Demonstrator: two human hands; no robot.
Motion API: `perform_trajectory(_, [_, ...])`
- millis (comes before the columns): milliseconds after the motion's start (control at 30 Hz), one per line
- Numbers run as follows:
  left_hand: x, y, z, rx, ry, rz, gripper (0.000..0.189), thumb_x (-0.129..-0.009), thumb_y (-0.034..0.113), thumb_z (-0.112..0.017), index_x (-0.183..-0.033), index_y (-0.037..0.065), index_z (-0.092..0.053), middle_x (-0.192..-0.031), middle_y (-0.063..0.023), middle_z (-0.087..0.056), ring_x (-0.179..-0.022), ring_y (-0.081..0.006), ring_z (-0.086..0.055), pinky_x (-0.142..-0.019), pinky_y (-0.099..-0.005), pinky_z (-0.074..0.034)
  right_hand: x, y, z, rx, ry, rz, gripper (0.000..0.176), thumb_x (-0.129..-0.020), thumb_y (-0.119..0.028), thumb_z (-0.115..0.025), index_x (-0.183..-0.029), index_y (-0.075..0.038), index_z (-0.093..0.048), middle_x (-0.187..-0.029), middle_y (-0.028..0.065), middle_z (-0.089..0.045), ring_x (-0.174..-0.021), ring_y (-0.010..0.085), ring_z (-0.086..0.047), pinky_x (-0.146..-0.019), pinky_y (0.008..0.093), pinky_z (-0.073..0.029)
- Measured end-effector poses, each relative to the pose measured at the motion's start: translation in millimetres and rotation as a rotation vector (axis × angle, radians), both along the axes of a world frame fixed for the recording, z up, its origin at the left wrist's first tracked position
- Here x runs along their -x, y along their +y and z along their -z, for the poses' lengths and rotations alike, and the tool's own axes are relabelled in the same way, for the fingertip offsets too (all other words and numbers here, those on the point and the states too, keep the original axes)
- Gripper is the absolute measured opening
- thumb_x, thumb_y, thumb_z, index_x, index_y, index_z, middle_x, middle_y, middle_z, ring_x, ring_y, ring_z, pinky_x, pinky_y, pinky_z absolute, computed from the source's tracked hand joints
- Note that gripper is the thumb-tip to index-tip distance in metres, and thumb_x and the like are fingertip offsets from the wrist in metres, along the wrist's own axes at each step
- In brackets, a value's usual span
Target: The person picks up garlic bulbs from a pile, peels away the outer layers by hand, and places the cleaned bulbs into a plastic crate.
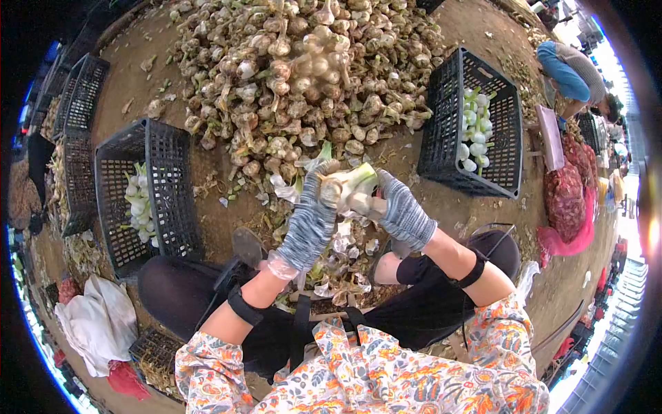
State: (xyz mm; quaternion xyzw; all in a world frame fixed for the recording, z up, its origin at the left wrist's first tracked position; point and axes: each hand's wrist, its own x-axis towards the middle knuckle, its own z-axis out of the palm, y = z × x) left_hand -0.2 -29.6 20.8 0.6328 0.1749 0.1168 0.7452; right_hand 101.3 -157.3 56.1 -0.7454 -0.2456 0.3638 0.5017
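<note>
My left hand [310, 219], in a grey striped knit glove, is closed around a garlic bulb [358, 178] with a pale green stem. From the other side my right hand [405, 210], gloved the same way, grips that bulb with its fingers bent. The fingers cover much of the bulb and are slightly blurred. Below my hands, papery garlic skins [345, 252] litter the ground between my feet. Just beyond my hands rises a large pile of unpeeled, soil-stained garlic bulbs [303, 90].
Black plastic crates with clean white garlic stand at left [148, 196] and right [476, 124]. Red mesh sacks [569, 190] lie on the far right, near a bent-over person [572, 72]. A white sack [96, 321] lies at lower left, and more crates [79, 148] line the left side.
</note>
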Motion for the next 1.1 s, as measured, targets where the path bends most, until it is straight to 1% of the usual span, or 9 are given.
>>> perform_trajectory(167, [-4.5,9.9,-22.5,-0.004,0.048,0.022,0.045,-0.089,0.039,-0.044,-0.116,0.002,-0.044,-0.099,-0.0082,-0.054,-0.078,-0.0114,-0.056,-0.061,-0.0221,-0.049,-3.5,-7.6,7.6,0.018,0.115,-0.009,0.044,-0.069,-0.016,-0.071,-0.104,0.002,-0.052,-0.085,0.0101,-0.063,-0.078,0.0132,-0.058,-0.070,0.0274,-0.047])
perform_trajectory(267, [-3.7,30.5,-23.0,0.638,0.479,0.197,0.061,-0.077,0.064,-0.045,-0.096,0.009,-0.059,-0.075,-0.0024,-0.060,-0.056,-0.0095,-0.055,-0.042,-0.0210,-0.042,-12.3,-8.1,-8.9,-0.022,0.279,-0.020,0.049,-0.065,-0.009,-0.071,-0.109,0.001,-0.050,-0.086,0.0076,-0.063,-0.080,0.0118,-0.058,-0.072,0.0266,-0.048])
perform_trajectory(367, [-5.8,29.7,-4.5,0.866,0.446,0.138,0.068,-0.073,0.069,-0.045,-0.097,0.007,-0.059,-0.079,-0.0033,-0.061,-0.057,-0.0101,-0.056,-0.041,-0.0199,-0.041,-19.1,-10.1,-13.0,-0.119,0.230,-0.104,0.052,-0.065,-0.006,-0.069,-0.112,0.000,-0.048,-0.091,0.0064,-0.062,-0.083,0.0112,-0.058,-0.073,0.0260,-0.048])
perform_trajectory(433, [-6.2,36.0,-8.7,1.217,0.277,0.384,0.073,-0.072,0.069,-0.046,-0.104,0.004,-0.057,-0.085,-0.0064,-0.062,-0.072,-0.0168,-0.060,-0.059,-0.0249,-0.048,-18.8,-12.3,-16.3,-0.203,0.019,-0.210,0.053,-0.066,-0.004,-0.067,-0.115,-0.001,-0.047,-0.097,0.0061,-0.060,-0.087,0.0107,-0.057,-0.075,0.0251,-0.048])
perform_trajectory(500, [-17.8,29.8,-16.9,0.128,-0.152,0.091,0.059,-0.073,0.049,-0.064,-0.107,0.002,-0.054,-0.089,-0.0057,-0.059,-0.073,-0.0149,-0.057,-0.066,-0.0228,-0.048,-17.9,-16.3,-8.6,-0.202,0.158,-0.119,0.052,-0.067,-0.004,-0.066,-0.115,-0.001,-0.047,-0.096,0.0055,-0.060,-0.086,0.0106,-0.057,-0.075,0.0247,-0.049])
perform_trajectory(633, [-8.2,41.4,-30.3,-0.747,-0.152,0.040,0.040,-0.066,0.024,-0.074,-0.098,0.004,-0.061,-0.093,-0.0085,-0.058,-0.082,-0.0191,-0.057,-0.073,-0.0288,-0.046,-15.1,-15.3,-6.8,-0.226,0.525,0.037,0.045,-0.069,-0.006,-0.066,-0.111,0.000,-0.049,-0.095,0.0045,-0.059,-0.085,0.0101,-0.056,-0.074,0.0253,-0.049])
perform_trajectory(767, [-10.3,27.9,-36.8,-0.502,0.040,-0.003,0.032,-0.067,0.018,-0.072,-0.093,0.003,-0.063,-0.091,-0.0103,-0.059,-0.085,-0.0201,-0.057,-0.074,-0.0307,-0.046,-4.8,-5.5,-16.0,-0.065,0.063,-0.023,0.039,-0.069,-0.005,-0.063,-0.106,0.001,-0.052,-0.087,0.0056,-0.057,-0.082,0.0122,-0.054,-0.073,0.0264,-0.045])
perform_trajectory(833, [-10.6,29.1,-33.8,-0.429,0.008,-0.003,0.026,-0.070,0.014,-0.070,-0.093,0.004,-0.063,-0.092,-0.0105,-0.059,-0.085,-0.0190,-0.057,-0.076,-0.0306,-0.046,-10.1,-4.1,-2.0,-0.307,-0.566,-0.118,0.035,-0.070,-0.005,-0.064,-0.102,0.001,-0.052,-0.085,0.0052,-0.056,-0.081,0.0145,-0.054,-0.073,0.0265,-0.045])
perform_trajectory(1100, [-7.6,51.6,-32.2,0.016,0.005,0.409,0.022,-0.076,0.010,-0.064,-0.097,0.004,-0.061,-0.099,-0.0057,-0.060,-0.096,-0.0154,-0.054,-0.086,-0.0314,-0.041,-30.4,-8.9,0.7,-0.210,0.974,0.403,0.023,-0.075,-0.014,-0.057,-0.094,-0.001,-0.054,-0.077,0.0088,-0.061,-0.063,0.0169,-0.061,-0.049,0.0296,-0.054])
